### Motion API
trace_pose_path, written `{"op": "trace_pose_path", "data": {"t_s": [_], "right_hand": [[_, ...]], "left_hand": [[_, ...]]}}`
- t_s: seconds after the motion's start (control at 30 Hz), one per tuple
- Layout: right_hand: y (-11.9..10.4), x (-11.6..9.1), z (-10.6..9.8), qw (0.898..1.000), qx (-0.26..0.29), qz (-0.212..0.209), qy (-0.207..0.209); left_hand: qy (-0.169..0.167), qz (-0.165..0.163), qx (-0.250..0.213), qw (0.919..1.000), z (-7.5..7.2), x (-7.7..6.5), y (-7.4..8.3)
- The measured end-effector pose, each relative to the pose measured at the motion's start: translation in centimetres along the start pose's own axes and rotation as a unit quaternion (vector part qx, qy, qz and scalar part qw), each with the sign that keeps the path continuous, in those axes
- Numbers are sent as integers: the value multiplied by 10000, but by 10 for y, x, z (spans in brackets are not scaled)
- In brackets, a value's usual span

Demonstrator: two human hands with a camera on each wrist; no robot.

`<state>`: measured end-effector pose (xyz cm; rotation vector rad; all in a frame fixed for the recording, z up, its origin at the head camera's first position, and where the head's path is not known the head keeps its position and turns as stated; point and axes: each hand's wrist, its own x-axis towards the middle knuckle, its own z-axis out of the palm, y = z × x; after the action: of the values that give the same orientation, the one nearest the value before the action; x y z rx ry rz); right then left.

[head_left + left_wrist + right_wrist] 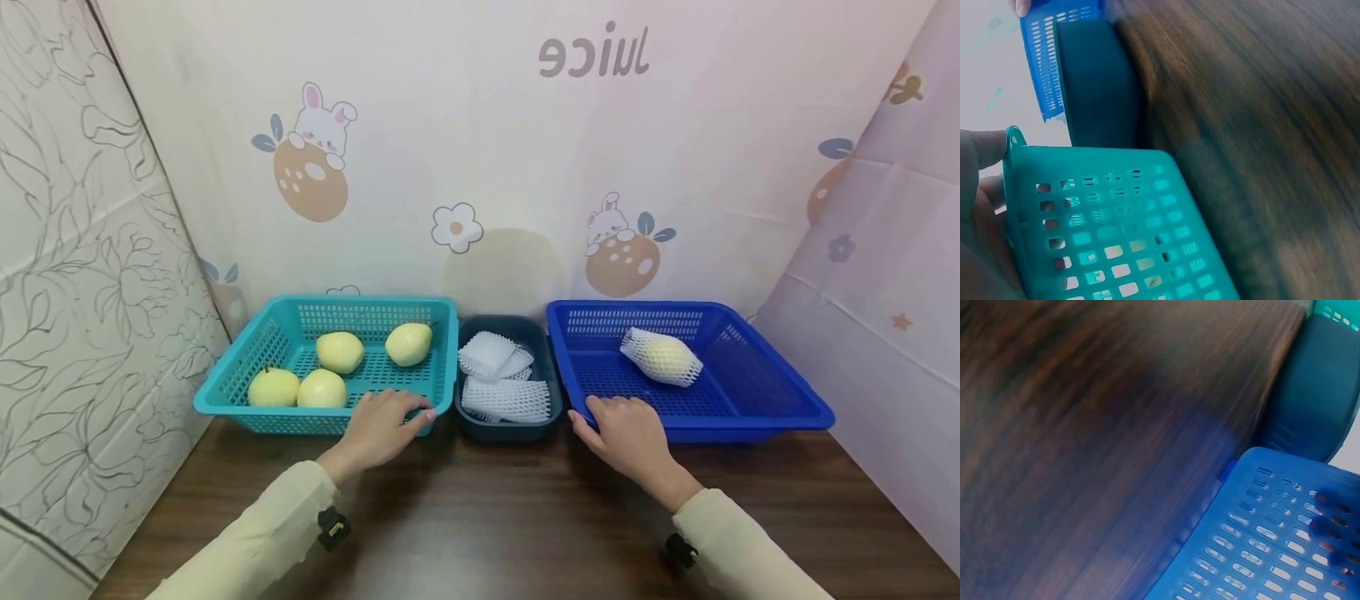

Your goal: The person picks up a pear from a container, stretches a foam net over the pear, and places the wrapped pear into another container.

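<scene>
In the head view my left hand (378, 429) grips the front rim of a teal plastic basket (288, 422) near its right corner. The left wrist view shows the thumb (988, 149) at that rim and other fingers behind it. Several pale yellow pears (340, 352) lie unwrapped in this basket. My right hand (630, 433) holds the front-left corner of a blue basket (750, 423), its fingers over the rim and partly hidden. One pear in a white foam net (663, 358) lies inside the blue basket.
Between the two baskets stands a small dark teal bin (506, 432) with several white foam nets (510, 400) in it. All three containers sit on a dark wooden table (495, 517), close to the printed back wall (510, 150). Patterned side walls flank the table.
</scene>
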<state>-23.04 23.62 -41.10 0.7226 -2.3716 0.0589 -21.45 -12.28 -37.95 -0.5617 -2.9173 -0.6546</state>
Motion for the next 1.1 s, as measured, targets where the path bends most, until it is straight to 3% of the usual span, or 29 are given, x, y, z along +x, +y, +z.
{"op": "trace_pose_path", "data": {"t_s": [0.1,0.23,0.37,0.5,0.67,0.8,1.1], "right_hand": [[-1,0,1,10000,0,21,-5],[0,-1,0,10000,-20,22,-2],[-1,-2,0,10000,4,19,48],[-2,-2,-1,10000,29,28,52],[-4,-2,-1,10000,10,41,30],[-7,-2,0,10000,-7,44,34],[-4,-4,1,9998,-145,47,95]], "left_hand": [[-180,54,-110,9998,-5,2,0],[-748,54,-482,9960,-17,10,-1],[-1267,49,-622,9900,-35,23,-2],[-1478,56,-577,9873,-58,41,-3],[-1596,-120,-191,9869,-85,70,-6],[-1568,-330,3,9871,-97,91,-10],[-1141,-856,-41,9898,-85,122,-19]]}}
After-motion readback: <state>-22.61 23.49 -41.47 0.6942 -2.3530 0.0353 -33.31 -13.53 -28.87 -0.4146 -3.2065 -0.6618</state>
